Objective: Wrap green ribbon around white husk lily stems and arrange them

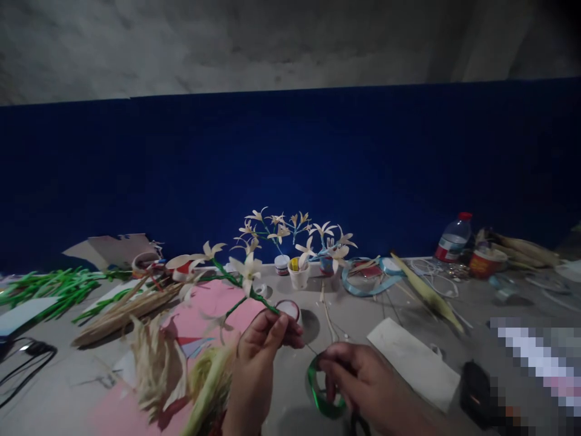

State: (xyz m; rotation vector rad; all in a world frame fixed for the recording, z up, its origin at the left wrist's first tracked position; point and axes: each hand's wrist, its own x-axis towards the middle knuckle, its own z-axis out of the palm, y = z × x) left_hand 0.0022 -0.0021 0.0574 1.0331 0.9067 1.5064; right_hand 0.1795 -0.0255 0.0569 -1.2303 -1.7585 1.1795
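One flower sprig [236, 280] rises up and away from the pinching fingers of the left hand [258, 357], which grip its green stem. One roll of green tape [323, 387] hangs looped inside the closed right hand [358, 378]. Two small cups [298, 274] stand beyond the fingertips; bare table [354, 315] lies between.

Bottle [454, 237] stands far right of flower cups [298, 274].

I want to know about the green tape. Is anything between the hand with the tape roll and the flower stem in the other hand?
Nothing visible. Only bare table lies between the right hand holding the green tape roll and the flower stem pinched by the left hand.
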